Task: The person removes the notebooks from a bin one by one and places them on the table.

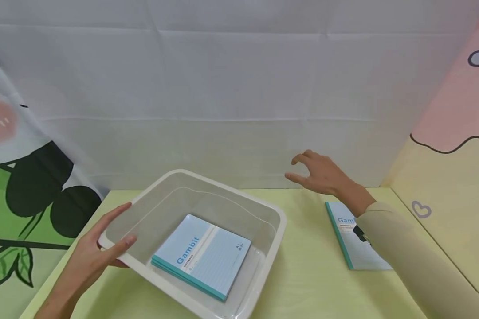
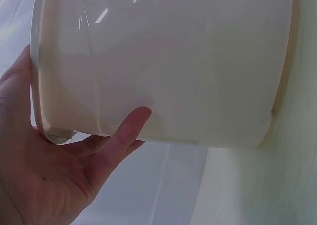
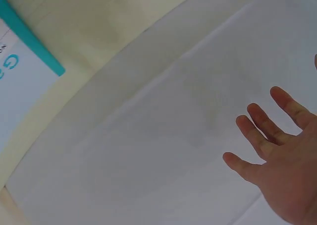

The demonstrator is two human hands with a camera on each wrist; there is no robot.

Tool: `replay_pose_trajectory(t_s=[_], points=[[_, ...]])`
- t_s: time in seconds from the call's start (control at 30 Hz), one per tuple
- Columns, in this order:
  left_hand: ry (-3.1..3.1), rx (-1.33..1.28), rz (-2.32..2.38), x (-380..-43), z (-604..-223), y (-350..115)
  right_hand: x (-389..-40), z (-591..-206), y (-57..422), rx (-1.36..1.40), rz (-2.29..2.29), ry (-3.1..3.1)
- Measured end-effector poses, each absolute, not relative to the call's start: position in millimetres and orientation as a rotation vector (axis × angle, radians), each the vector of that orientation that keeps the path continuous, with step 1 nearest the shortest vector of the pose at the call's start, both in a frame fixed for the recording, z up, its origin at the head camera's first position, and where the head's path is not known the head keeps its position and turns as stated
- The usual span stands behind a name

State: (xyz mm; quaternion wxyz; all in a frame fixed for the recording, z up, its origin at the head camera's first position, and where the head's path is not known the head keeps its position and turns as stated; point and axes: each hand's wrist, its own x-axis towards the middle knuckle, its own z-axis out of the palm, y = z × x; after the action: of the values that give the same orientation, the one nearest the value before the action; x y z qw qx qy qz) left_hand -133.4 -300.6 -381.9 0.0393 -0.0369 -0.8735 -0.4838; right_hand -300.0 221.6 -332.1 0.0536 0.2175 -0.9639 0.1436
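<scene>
A: A creased white sheet [image 1: 239, 88] hangs behind the pale yellow-green desk [image 1: 307, 266]. From my remote seat, what's on the left?

B: I see the left hand [image 1: 92, 252] gripping a deep, rectangular white plastic bin [image 1: 231, 206] at its left corner, fingers curled at the rim. I'd judge that hold steadies it while leaving its mouth uncovered.

A: And inside?

B: A stack of pale blue notebooks with teal spines [image 1: 203, 257], "Gambit" facing up. I make out at least two, spines aligned, probably so they sit neatly.

A: My right side?

B: The right hand [image 1: 317, 173] hovers toward the far edge, fingers spread and loosely bent, holding nothing. Nearer, a matching teal-spined notebook [image 1: 353, 243] lies flat on the desk, partly hidden by the beige fabric sleeve [image 1: 411, 252]. It's apart from the bin, which I think leaves room to get at it.
</scene>
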Motion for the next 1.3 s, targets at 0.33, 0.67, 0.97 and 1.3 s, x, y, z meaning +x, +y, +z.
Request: replay_pose_trajectory(t_s=[0.33,0.67,0.97,1.3], points=[[-2.671,-0.106,-1.494,-133,-382,-300,-293,-288,155,0.820,0.488,-2.893],[-2.670,-0.124,-1.478,-135,-383,-294,-280,-268,115,0.890,0.541,-2.914],[-2.667,-0.123,-1.498,-137,-383,-296,-272,-257,89,0.945,0.535,-2.929],[-2.665,-0.154,-1.489,-139,-384,-294,-263,-249,67,0.974,0.452,-2.928]])
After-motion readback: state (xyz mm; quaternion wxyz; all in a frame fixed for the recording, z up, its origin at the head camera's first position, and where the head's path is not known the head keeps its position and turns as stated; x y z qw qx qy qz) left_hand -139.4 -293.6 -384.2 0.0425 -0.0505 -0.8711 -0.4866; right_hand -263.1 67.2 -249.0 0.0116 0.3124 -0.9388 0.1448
